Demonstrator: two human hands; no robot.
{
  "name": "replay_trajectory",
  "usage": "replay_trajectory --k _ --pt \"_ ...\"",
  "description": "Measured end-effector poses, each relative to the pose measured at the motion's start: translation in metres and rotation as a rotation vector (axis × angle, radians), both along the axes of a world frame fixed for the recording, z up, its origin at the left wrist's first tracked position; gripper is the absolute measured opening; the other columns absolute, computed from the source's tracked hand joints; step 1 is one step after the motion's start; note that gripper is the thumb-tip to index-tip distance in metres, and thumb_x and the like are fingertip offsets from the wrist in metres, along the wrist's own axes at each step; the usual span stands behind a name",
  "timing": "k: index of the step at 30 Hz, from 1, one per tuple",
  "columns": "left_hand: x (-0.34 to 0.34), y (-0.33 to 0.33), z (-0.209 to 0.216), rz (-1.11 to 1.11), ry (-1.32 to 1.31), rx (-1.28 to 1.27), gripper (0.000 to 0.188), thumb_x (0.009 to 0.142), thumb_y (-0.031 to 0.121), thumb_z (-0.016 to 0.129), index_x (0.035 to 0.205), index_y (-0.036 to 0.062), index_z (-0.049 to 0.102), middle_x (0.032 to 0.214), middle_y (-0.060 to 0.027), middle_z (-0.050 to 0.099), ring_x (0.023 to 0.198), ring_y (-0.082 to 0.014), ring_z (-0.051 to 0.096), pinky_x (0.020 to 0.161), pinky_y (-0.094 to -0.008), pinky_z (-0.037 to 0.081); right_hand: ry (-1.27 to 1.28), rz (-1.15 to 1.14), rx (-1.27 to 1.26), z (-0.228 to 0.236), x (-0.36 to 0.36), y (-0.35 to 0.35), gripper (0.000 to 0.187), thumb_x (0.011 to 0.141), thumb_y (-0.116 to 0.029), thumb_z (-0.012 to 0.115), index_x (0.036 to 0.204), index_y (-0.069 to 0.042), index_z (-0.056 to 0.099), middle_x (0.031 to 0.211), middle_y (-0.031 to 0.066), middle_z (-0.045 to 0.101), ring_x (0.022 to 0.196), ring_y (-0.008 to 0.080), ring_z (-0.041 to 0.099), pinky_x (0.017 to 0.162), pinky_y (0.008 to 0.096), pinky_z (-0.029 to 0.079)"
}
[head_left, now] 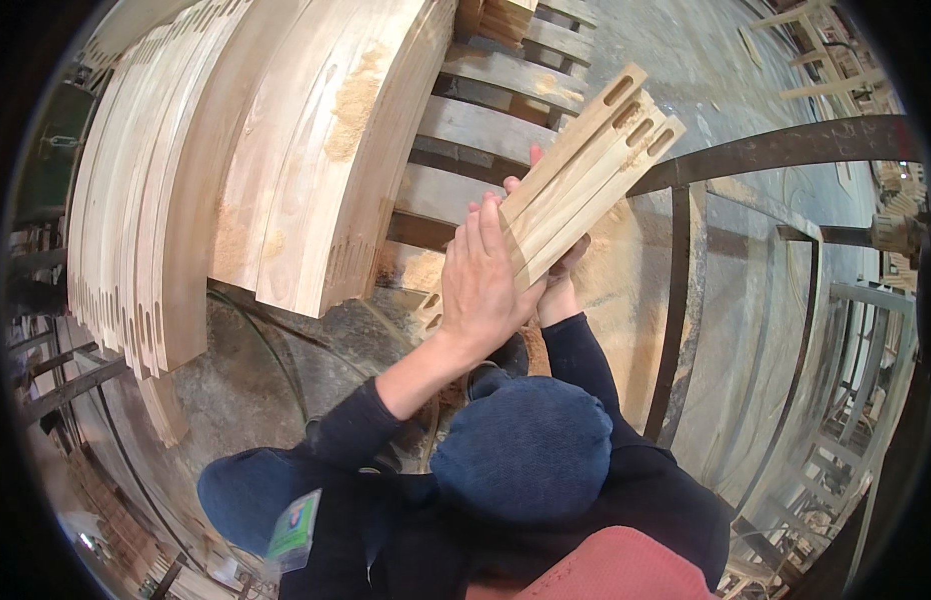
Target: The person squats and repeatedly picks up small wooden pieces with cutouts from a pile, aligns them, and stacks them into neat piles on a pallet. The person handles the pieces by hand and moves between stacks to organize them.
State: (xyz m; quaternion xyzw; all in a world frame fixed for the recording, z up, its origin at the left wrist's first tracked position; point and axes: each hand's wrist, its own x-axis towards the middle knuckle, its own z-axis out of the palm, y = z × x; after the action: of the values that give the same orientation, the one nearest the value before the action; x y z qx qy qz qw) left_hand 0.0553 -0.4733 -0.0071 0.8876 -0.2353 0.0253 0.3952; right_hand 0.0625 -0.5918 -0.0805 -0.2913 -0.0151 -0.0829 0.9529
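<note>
Clearly, good handling here depends on even pressure from both sides. The left hand [481, 275] lies flattish along the left side of a bundle of pale, narrow wooden slats with oval slots in their ends [578, 190], while the right hand [560, 290] grips it from the right and seemingly underneath (its palm is largely hidden). The bundle is held slantwise in front of the body, its far end to the right.

The slotted far ends look staggered, so squaring them with gentle palm pressure would help keep any slat from sliding out. Fingertips are best kept clear of the edges. The far end should also stay clear of the dark metal frame [679, 300] on the right and the thick stack of pale wooden boards [316, 130] on the left.
</note>
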Motion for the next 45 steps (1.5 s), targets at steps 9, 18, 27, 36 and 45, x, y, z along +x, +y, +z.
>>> replay_trajectory --k 9,18,27,36,45 --pt "0.009 0.129 0.042 -0.280 0.148 0.308 0.087 0.063 0.019 0.080 0.135 -0.0061 0.037 0.115 -0.0206 0.052 0.104 -0.0371 0.052 0.085 -0.0454 0.040 0.330 0.530 -0.009 -0.028 -0.026 -0.003 0.100 0.089 -0.073 0.049 0.157 -0.006 0.021 0.157 0.0257 0.031 0.144 0.0372 0.036 0.119 0.0503 0.032" --pt "-0.087 0.337 0.035 -0.244 0.577 0.301 0.088 0.065 0.028 0.079 0.135 -0.0063 0.039 0.120 -0.0241 0.052 0.115 -0.0412 0.055 0.096 -0.0488 0.045 0.467 0.966 -0.632 0.014 -0.075 -0.003 0.069 0.098 -0.028 0.061 0.152 0.005 0.031 0.125 0.0150 0.060 0.109 0.0215 0.062 0.089 0.0372 0.053" --pt "-0.172 0.486 -0.010 0.377 0.583 0.363 0.088 0.068 0.033 0.080 0.138 -0.0019 0.039 0.121 -0.0239 0.055 0.114 -0.0390 0.056 0.097 -0.0490 0.048 0.503 0.897 -0.981 0.030 -0.015 0.051 0.039 0.105 -0.026 0.053 0.129 0.004 0.055 0.080 0.0039 0.062 0.080 0.0143 0.061 0.084 0.0302 0.049" --pt "-0.129 0.701 -0.069 0.925 0.186 0.618 0.091 0.069 0.036 0.078 0.141 -0.0037 0.039 0.130 -0.0257 0.054 0.118 -0.0405 0.055 0.100 -0.0475 0.047 0.693 0.740 -0.972 0.046 -0.016 0.119 0.044 0.106 -0.027 0.052 0.140 0.000 0.049 0.090 0.0024 0.062 0.082 0.0117 0.060 0.076 0.0264 0.049" --pt "-0.082 0.763 -0.133 1.208 0.229 0.977 0.082 0.075 0.030 0.078 0.146 0.0063 0.044 0.140 -0.0139 0.048 0.126 -0.0324 0.050 0.105 -0.0535 0.040 0.840 0.652 -1.041 0.044 -0.024 0.135 0.043 0.106 -0.030 0.053 0.142 -0.006 0.050 0.092 -0.0002 0.061 0.084 0.0110 0.061 0.080 0.0279 0.049"
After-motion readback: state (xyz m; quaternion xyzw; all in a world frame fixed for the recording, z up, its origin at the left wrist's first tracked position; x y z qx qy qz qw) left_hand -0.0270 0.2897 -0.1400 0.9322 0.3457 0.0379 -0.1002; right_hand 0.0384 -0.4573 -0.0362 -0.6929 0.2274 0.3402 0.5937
